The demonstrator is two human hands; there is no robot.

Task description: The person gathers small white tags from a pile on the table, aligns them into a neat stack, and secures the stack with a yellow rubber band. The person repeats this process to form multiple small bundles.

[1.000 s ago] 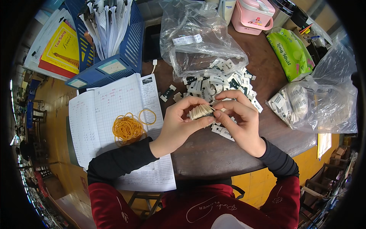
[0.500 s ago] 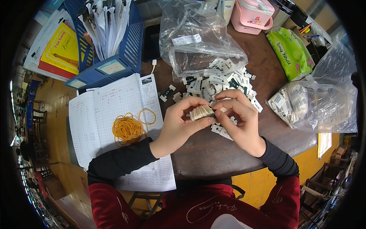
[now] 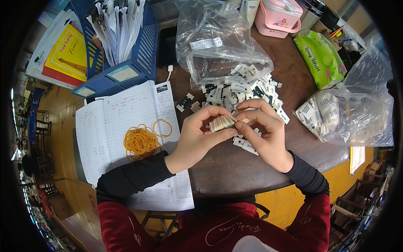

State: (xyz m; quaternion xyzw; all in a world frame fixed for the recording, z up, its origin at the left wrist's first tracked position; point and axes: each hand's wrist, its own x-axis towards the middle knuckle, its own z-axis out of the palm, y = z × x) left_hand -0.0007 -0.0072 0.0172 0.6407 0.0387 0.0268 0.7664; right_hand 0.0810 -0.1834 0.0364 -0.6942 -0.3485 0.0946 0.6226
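My left hand (image 3: pixel 202 131) is closed around a thick stack of small folded labels (image 3: pixel 221 122), its pale edges fanned upward between thumb and fingers. At the stack's right end, the thumb and fingertips of my right hand (image 3: pixel 263 129) pinch the labels. Both hands are held just above the near side of a loose pile of white and dark green labels (image 3: pixel 235 93) on the brown table (image 3: pixel 252 168). A few labels of the pile show beneath my fingers. Left of my left hand, a heap of yellow rubber bands (image 3: pixel 140 143) lies on an open ruled notebook (image 3: pixel 117 122).
A clear plastic bag (image 3: pixel 218 46) lies behind the pile. To the right are a bag holding bundled labels (image 3: pixel 323 113) and a green tissue pack (image 3: pixel 320 59). A pink box (image 3: pixel 277 19) stands at the back. Blue file trays (image 3: pixel 142 54) hold papers at the left.
The label edges in my left hand have fanned slightly further apart. Both hands stay in nearly the same place.
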